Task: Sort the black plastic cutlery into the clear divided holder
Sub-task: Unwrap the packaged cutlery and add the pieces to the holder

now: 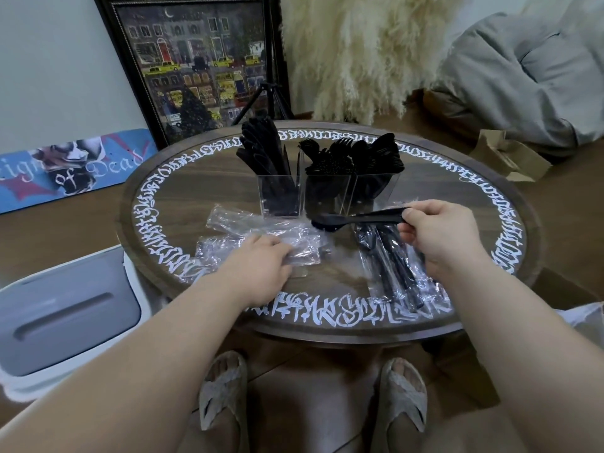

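Note:
A clear divided holder (281, 199) stands at the middle of the round table, its compartments filled with black knives (261, 143), forks (330, 158) and spoons (380, 152). My right hand (441, 237) pinches the handles of a black spoon (327, 221) and other cutlery, held level in front of the holder with the bowl pointing left. Under that hand lies a clear bag of black cutlery (395, 266). My left hand (261, 266) rests palm down on empty clear plastic wrappers (255, 233), fingers together.
The round wooden table (327, 282) has white lettering around its rim. A white and grey bin (65, 312) stands at the left. A framed picture (196, 60), a tripod, pampas grass and a skateboard deck (72, 168) lie behind. Cardboard (510, 155) sits at the right.

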The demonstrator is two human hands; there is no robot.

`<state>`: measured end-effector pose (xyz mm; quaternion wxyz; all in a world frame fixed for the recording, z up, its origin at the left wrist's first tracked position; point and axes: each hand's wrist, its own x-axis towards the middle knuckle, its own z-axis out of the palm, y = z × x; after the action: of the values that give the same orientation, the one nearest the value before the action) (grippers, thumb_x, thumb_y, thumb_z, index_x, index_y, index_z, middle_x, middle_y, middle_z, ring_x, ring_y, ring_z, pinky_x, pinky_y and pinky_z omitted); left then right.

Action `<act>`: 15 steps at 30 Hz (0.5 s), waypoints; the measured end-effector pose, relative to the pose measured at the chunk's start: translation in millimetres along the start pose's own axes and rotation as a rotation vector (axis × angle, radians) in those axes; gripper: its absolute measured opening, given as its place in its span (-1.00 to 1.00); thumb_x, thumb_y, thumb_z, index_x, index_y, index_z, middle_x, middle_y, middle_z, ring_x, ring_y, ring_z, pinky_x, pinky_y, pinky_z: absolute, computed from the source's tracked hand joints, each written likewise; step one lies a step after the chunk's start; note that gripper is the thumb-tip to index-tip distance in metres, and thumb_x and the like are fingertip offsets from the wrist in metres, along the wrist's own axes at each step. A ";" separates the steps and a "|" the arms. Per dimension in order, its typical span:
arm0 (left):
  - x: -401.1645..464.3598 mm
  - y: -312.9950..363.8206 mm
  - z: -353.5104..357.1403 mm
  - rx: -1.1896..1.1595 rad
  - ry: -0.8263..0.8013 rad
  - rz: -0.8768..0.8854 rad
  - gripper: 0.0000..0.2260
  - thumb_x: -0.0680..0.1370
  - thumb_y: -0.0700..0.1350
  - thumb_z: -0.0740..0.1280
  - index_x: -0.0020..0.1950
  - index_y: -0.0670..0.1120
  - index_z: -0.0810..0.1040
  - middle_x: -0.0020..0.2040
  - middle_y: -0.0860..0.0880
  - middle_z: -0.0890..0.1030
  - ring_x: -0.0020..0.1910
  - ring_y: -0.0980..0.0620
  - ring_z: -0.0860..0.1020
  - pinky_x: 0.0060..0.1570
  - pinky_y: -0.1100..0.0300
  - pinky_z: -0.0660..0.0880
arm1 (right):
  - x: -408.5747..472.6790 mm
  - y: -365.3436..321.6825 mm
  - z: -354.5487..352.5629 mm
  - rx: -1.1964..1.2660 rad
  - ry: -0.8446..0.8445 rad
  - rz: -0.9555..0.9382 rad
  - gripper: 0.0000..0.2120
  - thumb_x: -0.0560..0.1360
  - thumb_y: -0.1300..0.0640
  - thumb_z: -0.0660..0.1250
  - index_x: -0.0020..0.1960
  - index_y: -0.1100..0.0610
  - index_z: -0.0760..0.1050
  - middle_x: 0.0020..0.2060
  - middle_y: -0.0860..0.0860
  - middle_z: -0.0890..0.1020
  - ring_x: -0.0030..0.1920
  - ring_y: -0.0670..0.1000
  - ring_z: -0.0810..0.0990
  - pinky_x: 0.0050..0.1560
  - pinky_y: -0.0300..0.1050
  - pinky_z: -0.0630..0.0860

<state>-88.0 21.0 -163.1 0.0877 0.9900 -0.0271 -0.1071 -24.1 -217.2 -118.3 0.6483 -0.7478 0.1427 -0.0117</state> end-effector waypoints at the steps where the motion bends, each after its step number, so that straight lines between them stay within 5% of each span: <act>1: 0.8 0.5 0.6 0.012 -0.020 -0.013 -0.60 0.62 0.07 0.11 0.45 0.04 0.31 0.49 0.00 0.26 0.46 -0.06 0.18 0.42 0.00 0.21 | -0.3 -1.6 -6.5 0.022 0.031 -0.016 -0.85 0.53 0.34 0.28 -0.15 0.19 0.58 -0.33 0.09 0.58 -0.36 -0.07 0.56 -0.27 -0.25 0.53; 6: 6.9 19.2 -6.0 -0.054 0.184 -0.020 -0.58 0.62 0.15 0.05 0.37 0.00 0.43 0.38 -0.04 0.42 0.39 -0.08 0.28 0.36 -0.01 0.28 | -8.5 -4.1 -25.8 0.213 -0.003 0.000 -0.87 0.53 0.36 0.29 -0.13 0.20 0.57 -0.26 0.12 0.58 -0.33 -0.04 0.56 -0.21 -0.23 0.55; 11: 8.6 55.5 -31.5 -0.774 0.320 -0.133 -0.64 0.58 0.16 0.16 0.03 -0.13 0.48 -0.10 -0.04 0.64 -0.17 0.00 0.61 -0.21 0.10 0.47 | -15.3 -2.1 -19.4 0.220 -0.189 0.077 -0.86 0.54 0.41 0.25 -0.14 0.26 0.52 -0.29 0.14 0.56 -0.35 -0.04 0.54 -0.28 -0.24 0.55; 15: 20.2 56.1 -34.3 -1.157 0.422 -0.242 -0.70 0.56 0.07 0.28 0.22 -0.06 0.43 0.06 -0.04 0.59 -0.35 0.15 0.63 -0.23 0.13 0.50 | -16.9 -1.5 -16.7 0.088 -0.357 0.111 -0.87 0.53 0.43 0.25 -0.13 0.26 0.50 -0.29 0.14 0.56 -0.35 -0.03 0.56 -0.26 -0.19 0.58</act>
<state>-62.8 -29.9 -124.2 0.5999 0.7782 0.1656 0.0842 -43.4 -229.2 -111.4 0.6949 -0.7001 0.0659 0.1506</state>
